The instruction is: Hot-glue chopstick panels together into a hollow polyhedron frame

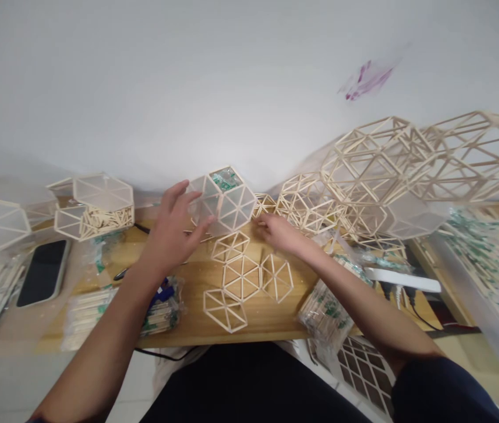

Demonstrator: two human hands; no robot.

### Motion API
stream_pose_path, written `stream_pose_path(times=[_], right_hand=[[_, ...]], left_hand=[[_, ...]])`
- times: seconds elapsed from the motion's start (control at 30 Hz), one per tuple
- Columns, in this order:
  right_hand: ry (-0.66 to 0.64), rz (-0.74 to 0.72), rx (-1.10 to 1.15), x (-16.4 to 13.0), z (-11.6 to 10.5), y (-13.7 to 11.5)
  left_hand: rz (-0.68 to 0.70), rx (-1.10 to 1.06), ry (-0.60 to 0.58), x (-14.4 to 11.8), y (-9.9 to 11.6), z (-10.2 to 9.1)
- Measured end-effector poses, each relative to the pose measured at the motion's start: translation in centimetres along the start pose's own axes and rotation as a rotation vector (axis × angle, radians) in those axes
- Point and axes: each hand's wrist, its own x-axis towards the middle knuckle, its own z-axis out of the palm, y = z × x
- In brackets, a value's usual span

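Observation:
My left hand [174,229] is at the left side of a hexagonal stick box [235,205] with translucent panels, its fingers spread apart. Whether they touch the box is unclear. Green-printed wrappers [225,178] show through the box's top opening. To the right of the box, my right hand [280,233] has its fingers drawn together beside a small hexagonal stick frame [264,203]; what they hold, if anything, is hidden. Flat hexagonal frames of thin wooden sticks lie on the table below the hands: a middle frame [243,278], a right frame [277,277] and a lower frame [225,310].
Large stick lattices [381,158] lean at the back right by the wall. A phone [43,273], a stick-filled box [106,220] and bagged sticks [161,311] lie left. A power strip [403,280] with plugs and another stick bundle [326,311] are right.

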Motion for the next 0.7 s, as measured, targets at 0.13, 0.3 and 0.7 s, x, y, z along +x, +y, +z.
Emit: stream_pose_path(times=[0.13, 0.3, 0.7], right_hand=[[-0.009, 0.029, -0.088, 1.2, 0.8, 0.3], [0.029, 0.080, -0.177, 1.5, 1.7, 0.0], [0.158, 0.064, -0.111, 0.6, 0.9, 0.1]], left_hand=[[-0.043, -0.015, 0.122, -2.1, 1.1, -1.3], [-0.116, -0.038, 0.181, -6.3, 2.0, -2.0], [-0.370, -0.067, 0.116, -14.8, -0.2, -1.7]])
